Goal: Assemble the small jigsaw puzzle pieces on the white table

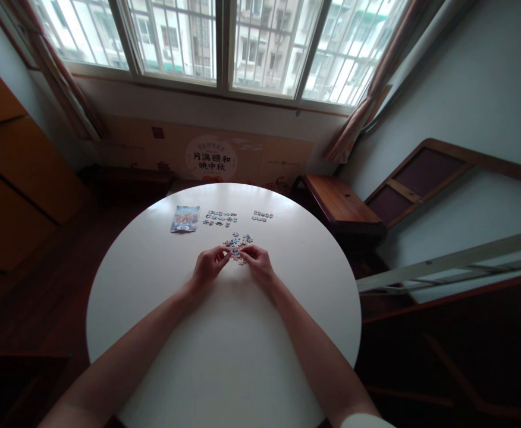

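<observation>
Both hands meet over a loose pile of jigsaw puzzle pieces (245, 239) near the middle of the white round table. My left hand (210, 263) pinches one side of a small colourful puzzle piece (235, 252), thumb and forefinger closed. On the opposite side, my right hand (258, 261) has its thumb and forefinger closed on the same piece. Whether it is one piece or two joined is too small to tell. Beyond the pile, sorted puzzle pieces (220, 219) lie in rows, and a smaller group of pieces (261, 216) sits to their right.
A picture card or packet (185, 219) lies flat at the table's far left. The white table (153, 309) has a rounded edge. A wooden bench (341, 199) stands behind on the right, below a barred window (269, 47). An orange cabinet (19, 166) is at left.
</observation>
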### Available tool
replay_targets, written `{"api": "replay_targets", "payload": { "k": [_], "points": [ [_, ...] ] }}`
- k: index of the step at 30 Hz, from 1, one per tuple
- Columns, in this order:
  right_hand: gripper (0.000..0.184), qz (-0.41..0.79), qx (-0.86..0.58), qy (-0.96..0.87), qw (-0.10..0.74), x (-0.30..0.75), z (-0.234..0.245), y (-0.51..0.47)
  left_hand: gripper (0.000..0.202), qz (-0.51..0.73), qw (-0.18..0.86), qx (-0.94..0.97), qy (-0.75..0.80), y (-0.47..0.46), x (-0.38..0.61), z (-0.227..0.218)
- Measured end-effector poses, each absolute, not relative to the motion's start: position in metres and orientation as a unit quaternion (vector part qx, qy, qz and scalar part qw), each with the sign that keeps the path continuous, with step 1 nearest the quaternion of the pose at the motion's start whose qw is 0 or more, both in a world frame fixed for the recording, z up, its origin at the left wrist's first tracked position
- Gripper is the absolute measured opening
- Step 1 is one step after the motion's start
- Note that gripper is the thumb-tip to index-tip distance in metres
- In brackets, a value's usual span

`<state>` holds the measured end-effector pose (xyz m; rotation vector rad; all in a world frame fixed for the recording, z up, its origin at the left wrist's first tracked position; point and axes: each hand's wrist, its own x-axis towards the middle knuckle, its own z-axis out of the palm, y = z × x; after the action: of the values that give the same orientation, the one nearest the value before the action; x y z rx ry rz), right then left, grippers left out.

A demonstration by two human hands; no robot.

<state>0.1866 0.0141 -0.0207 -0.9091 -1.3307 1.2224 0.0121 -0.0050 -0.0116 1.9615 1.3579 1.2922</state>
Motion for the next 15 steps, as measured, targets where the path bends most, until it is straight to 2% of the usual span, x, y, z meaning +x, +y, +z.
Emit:
{"api": "replay_targets", "payload": {
  "k": [15],
  "points": [
    [0.022,0.513,-0.395,-0.542,0.536,0.1852,-0.0192,0.0145,0.017,0.457,0.213,0.704,0.5,-0.0052,0.0121,-0.0117]
  ]
}}
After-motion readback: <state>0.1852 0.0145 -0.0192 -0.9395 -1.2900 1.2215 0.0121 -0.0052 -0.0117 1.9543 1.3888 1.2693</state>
